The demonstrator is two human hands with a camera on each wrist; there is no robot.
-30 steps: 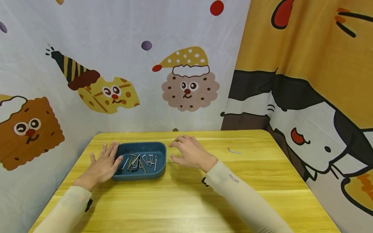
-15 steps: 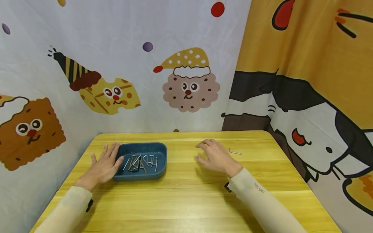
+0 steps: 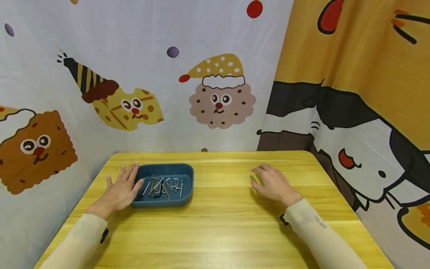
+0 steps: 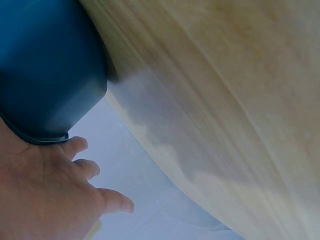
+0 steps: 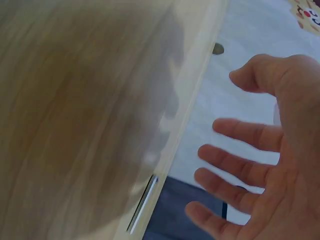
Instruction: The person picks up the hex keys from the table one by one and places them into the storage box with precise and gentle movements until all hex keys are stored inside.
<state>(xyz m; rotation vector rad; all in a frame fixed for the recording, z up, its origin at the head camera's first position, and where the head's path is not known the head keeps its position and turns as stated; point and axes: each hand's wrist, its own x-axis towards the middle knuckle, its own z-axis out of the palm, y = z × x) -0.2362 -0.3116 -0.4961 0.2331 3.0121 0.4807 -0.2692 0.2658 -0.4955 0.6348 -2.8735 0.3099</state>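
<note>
A blue rectangular tray (image 3: 162, 204) stands on the left part of the table, with several L-shaped hex keys (image 3: 177, 184) lying loose inside. My left hand (image 3: 117, 195) rests against the tray's left side, fingers straight and thumb over the rim; the left wrist view shows the palm at the tray wall (image 4: 55, 75). Over the right part of the table hovers my right hand (image 3: 273, 185), fingers relaxed and apart, holding nothing. A single hex key (image 5: 143, 204) lies on the table near its far edge in the right wrist view; in the head view the right hand hides it.
The wood-grain table (image 3: 215, 231) ends at a white curtain (image 3: 215, 30) printed with cartoon food. To the right hangs a yellow curtain (image 3: 376, 63) with a cartoon animal on it.
My right hand has moved rightward from beside the tray to over the single hex key, which it now covers in the head view. The left hand has stayed at the tray.
</note>
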